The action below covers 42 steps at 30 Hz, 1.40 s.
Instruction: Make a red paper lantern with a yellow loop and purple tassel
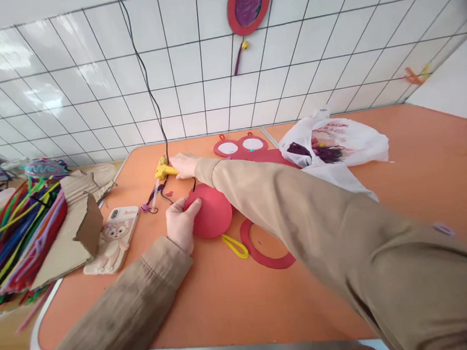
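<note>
A round red disc (212, 211) is pinched at its left edge by my left hand (181, 221), thumb on top. My right hand (185, 165) reaches across to the yellow glue gun (164, 169), its fingers at the gun's right side; how they close on it is hard to make out. Just below the disc lies a yellow loop (235, 246), and beside that a red ring (268, 259), partly under my right sleeve. A purple tassel with a small bell (144, 208) rests left of the disc.
A phone in a cartoon case (118, 238), torn cardboard (67, 229) and colourful pipe cleaners (20, 239) are at the left. Behind my right arm are red ring shapes (233, 142) and a white plastic bag (358, 141). A black cord (146, 79) hangs down the tiled wall.
</note>
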### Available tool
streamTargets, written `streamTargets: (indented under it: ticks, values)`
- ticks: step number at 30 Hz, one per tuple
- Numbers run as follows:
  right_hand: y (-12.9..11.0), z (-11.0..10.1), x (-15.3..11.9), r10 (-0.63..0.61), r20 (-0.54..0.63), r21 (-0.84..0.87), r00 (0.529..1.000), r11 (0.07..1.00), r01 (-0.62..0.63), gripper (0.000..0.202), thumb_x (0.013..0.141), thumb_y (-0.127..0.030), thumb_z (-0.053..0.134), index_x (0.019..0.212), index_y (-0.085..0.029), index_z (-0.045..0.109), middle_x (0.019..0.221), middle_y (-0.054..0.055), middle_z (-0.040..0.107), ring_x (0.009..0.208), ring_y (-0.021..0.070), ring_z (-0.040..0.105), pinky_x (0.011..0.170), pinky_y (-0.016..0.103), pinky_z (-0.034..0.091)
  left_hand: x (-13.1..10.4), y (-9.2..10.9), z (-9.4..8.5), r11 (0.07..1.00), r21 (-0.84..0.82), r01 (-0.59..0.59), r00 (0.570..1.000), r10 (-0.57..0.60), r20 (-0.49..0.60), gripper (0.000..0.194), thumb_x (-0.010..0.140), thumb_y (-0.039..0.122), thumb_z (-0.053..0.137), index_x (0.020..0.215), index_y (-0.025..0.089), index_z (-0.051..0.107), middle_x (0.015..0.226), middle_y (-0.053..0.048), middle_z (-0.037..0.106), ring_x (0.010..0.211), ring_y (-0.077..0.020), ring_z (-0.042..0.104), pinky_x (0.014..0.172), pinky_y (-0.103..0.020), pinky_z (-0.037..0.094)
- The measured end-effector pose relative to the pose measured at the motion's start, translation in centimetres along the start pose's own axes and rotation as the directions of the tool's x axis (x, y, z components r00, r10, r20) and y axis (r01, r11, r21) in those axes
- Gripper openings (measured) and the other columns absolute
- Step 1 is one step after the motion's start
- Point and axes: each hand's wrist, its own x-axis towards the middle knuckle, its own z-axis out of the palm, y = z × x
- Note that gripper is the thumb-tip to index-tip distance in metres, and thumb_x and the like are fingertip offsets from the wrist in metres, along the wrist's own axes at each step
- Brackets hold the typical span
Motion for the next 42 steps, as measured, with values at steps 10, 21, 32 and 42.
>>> streamTargets:
  ticks: [10, 21, 32, 42]
  values:
    - [-0.1, 0.2, 1.1, -0.147, -0.092, -0.085, 0.985, 0.987, 0.139, 0.05, 0.083, 0.003, 0.05, 0.129, -0.014, 0.052, 0.117, 0.008, 0.062, 0.105, 0.0193, 0.058, 0.09, 0.03, 0.043, 0.1, -0.5, -0.1, 1.0, 0.008, -0.013, 1.0, 0.013, -0.004, 0.031, 0.049, 0.032, 0.089, 0.068, 0.013, 0.072, 0.062, -0.004, 0.072, 0.055, -0.0139, 0.063, 0.057, -0.024, 0.049]
    - [0.2, -6.3, -8.4, -0.192, -0.517, 0.613, 0.834, 0.598, 0.517, 0.045, 0.083, -0.023, 0.061, 0.125, -0.02, 0.044, 0.084, -0.007, 0.05, 0.078, 0.0081, 0.048, 0.073, 0.023, 0.046, -0.4, 0.3, 0.4, 1.0, 0.027, 0.01, 0.996, -0.012, 0.087, 0.035, 0.046, 0.035, 0.091, 0.062, 0.013, 0.069, 0.059, -0.001, 0.069, 0.052, -0.0116, 0.059, 0.053, -0.022, 0.045]
    - [3.9, -5.6, -20.8, 0.087, -0.47, 0.772, 0.879, 0.524, 0.361, 0.028, 0.082, -0.039, 0.066, 0.103, -0.024, 0.055, 0.057, -0.008, 0.042, 0.052, 0.011, 0.04, 0.065, 0.033, 0.044, -2.8, 4.0, 1.9, 0.941, 0.336, 0.046, 0.927, -0.166, 0.337, 0.035, 0.059, 0.041, 0.086, 0.077, 0.014, 0.073, 0.07, -0.005, 0.072, 0.062, -0.0159, 0.064, 0.055, -0.024, 0.049]
    - [5.2, -4.8, -21.9, -0.087, -0.114, 0.893, 0.99, 0.428, 0.141, 0.051, 0.084, -0.055, 0.065, 0.122, -0.022, 0.054, 0.086, -0.001, 0.056, 0.051, 0.0049, 0.045, 0.053, 0.028, 0.039, 0.6, 3.9, 3.7, 0.955, 0.289, 0.065, 0.949, -0.149, 0.279, 0.038, 0.05, 0.027, 0.084, 0.082, 0.011, 0.071, 0.073, -0.006, 0.073, 0.066, -0.0173, 0.065, 0.06, -0.027, 0.05]
